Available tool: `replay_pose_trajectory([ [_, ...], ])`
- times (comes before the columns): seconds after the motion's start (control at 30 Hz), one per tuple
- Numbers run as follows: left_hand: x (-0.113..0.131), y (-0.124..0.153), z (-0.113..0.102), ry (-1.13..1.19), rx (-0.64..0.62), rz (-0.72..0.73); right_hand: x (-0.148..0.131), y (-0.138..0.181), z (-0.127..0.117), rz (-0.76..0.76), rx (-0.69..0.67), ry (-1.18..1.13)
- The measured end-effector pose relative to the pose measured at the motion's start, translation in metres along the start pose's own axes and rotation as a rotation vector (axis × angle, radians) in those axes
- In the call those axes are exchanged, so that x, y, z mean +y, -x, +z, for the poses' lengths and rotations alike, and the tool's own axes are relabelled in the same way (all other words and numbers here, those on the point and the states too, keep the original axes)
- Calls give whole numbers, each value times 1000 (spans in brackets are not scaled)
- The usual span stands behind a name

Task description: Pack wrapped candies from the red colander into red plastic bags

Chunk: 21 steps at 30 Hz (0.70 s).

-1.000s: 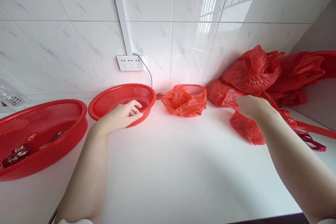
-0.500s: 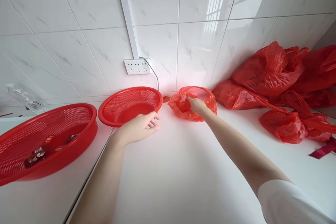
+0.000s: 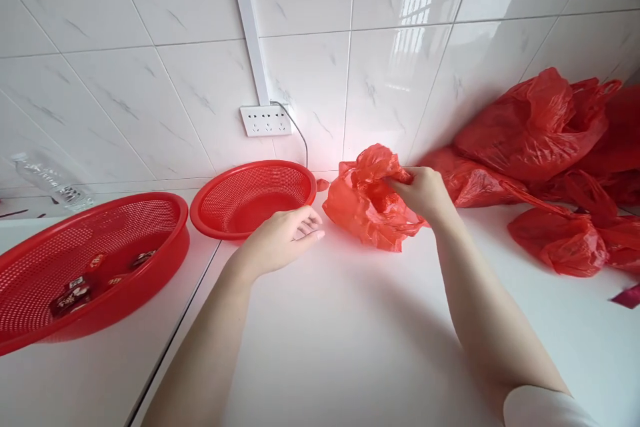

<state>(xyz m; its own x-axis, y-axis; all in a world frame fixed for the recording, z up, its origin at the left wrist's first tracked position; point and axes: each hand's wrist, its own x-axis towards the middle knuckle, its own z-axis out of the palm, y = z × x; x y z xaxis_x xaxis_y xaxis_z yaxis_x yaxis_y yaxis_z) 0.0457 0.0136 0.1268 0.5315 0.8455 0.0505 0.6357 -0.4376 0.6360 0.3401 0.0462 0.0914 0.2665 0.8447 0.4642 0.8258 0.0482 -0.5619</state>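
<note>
My right hand (image 3: 425, 192) is closed on the crumpled upper edge of a thin red plastic bag (image 3: 357, 203), near the tiled wall. The bag's mouth is bunched, and what it may contain cannot be made out. To its left, my left hand (image 3: 287, 237) holds nothing, fingers loosely curled and apart, a short way from the bag. Just behind that hand stands a red perforated plastic basket (image 3: 225, 203) with no items visible in it. Part of its near rim is hidden by my left hand.
A larger red basket (image 3: 170, 253) at left holds several small wrapped packets (image 3: 73, 297). Behind it lies a clear plastic bottle (image 3: 53, 181). Filled red bags (image 3: 530, 127) are piled at right, with a smaller tied bag (image 3: 560, 240) in front. A socket strip (image 3: 265, 121) is on the wall.
My right hand has come out of the bag's mouth to its right side, gripping and lifting its edge, so the bag is now more crumpled. My left hand has shifted slightly right.
</note>
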Motion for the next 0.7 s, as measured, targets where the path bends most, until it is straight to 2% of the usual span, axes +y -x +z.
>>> replay_pose_trajectory([
  [0.13, 6, -2, 7, 136, 212, 43, -15, 22, -7, -57, 461, 176],
  [0.17, 9, -2, 10, 179, 238, 73, -21, 29, -7, -105, 513, 199],
  [0.2, 11, -2, 12, 214, 247, 121, -27, 38, -7, -168, 500, 192],
  [0.27, 14, -2, 18, 243, 250, 249, -43, 55, -6, -349, 319, 67],
  [0.33, 15, -2, 20, 254, 287, 341, -60, 70, -5, -543, 24, -163],
  [0.4, 11, -3, 16, 323, 416, 287, -72, 80, -3, -614, -196, -363],
  [0.47, 3, -4, 8, 451, 607, 146, -75, 82, 0, -527, -313, -368],
  [0.53, -5, -4, -4, 597, 745, 47, -68, 78, 6, -388, -521, -139],
  [0.6, -11, -2, -15, 712, 732, 21, -54, 71, 17, -262, -789, 158],
  [0.63, -14, 0, -19, 747, 684, 12, -47, 66, 23, -209, -861, 268],
  [0.67, -15, 2, -23, 768, 630, 3, -40, 61, 29, -159, -879, 351],
  [0.7, -16, 4, -26, 781, 582, -7, -35, 57, 34, -122, -821, 414],
])
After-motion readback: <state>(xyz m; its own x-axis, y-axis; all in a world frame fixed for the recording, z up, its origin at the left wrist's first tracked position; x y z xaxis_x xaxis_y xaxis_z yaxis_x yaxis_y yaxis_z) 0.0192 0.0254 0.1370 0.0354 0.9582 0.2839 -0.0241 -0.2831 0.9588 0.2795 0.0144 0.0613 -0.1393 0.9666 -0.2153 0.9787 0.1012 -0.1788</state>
